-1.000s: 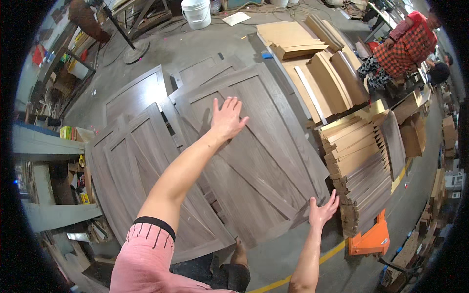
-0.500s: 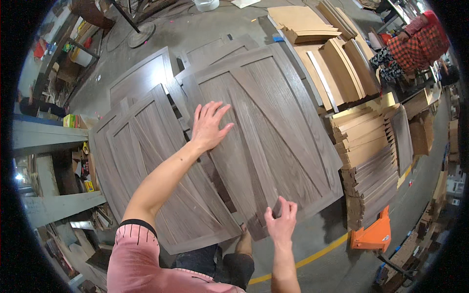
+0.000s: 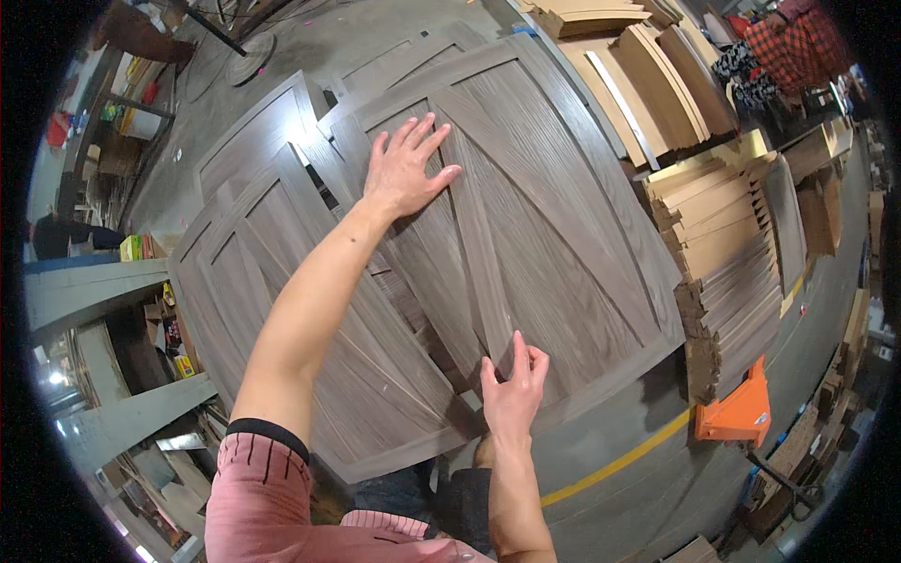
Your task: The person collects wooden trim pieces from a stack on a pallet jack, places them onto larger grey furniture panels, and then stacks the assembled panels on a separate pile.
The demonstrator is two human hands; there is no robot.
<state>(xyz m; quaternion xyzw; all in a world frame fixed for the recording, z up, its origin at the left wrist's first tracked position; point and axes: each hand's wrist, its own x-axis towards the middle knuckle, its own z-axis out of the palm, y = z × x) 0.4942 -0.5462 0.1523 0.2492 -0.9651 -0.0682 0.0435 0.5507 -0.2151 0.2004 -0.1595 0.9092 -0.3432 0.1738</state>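
head view, left hand [image 3: 405, 176] spread on grey-brown panel [image 3: 554, 164], right hand [image 3: 514, 399] fingers parted by near edge [image 3: 610, 383], floor [image 3: 601, 446] beyond

The camera sits up on the head, the left one of two, and looks down and ahead over the left hand [image 3: 406, 174] and the right hand [image 3: 513, 399]. Both are near and easy to see. The view is very wide: it takes in the pink sleeve [image 3: 258, 488] behind the left hand and the grey floor [image 3: 366, 28] far past it. Straight lines bend near the round, dark edge.
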